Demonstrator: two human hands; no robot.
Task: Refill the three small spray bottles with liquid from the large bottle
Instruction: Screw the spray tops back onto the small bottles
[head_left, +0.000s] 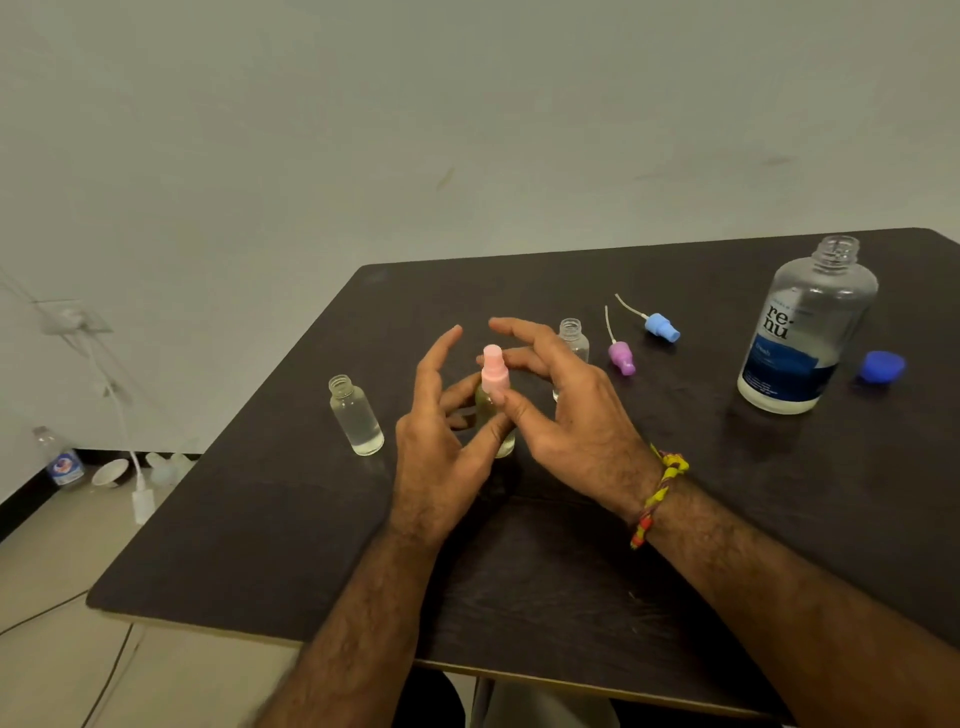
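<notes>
A: What does the bottle in the middle look like?

B: A small clear spray bottle standing upright on the dark counter, near the middle, with a pink sprayer head sitting on its neck. The left hand is just beside it, thumb touching the lower body, fingers spread and mostly straight. The right hand has its thumb against the base of the pink head, fingers fanned out and relaxed behind it. Neither hand clearly wraps around it.

A: And the other containers?

B: A second small bottle stands uncapped left of the hands, filled with clear liquid almost to the shoulder. A third small bottle, also uncapped, stands behind the right hand; I cannot tell its level. The large bottle stands open at the right, blue label, with only a low layer of liquid at the bottom. Its blue cap lies just to the right.

A: Anything loose?

B: A purple sprayer head and a blue sprayer head lie on the counter between the third bottle and the large one, dip tubes pointing away.

A: The room?

B: A plain pale wall, tiled floor. On the floor at the left lie a plastic water bottle and a white cable.
</notes>
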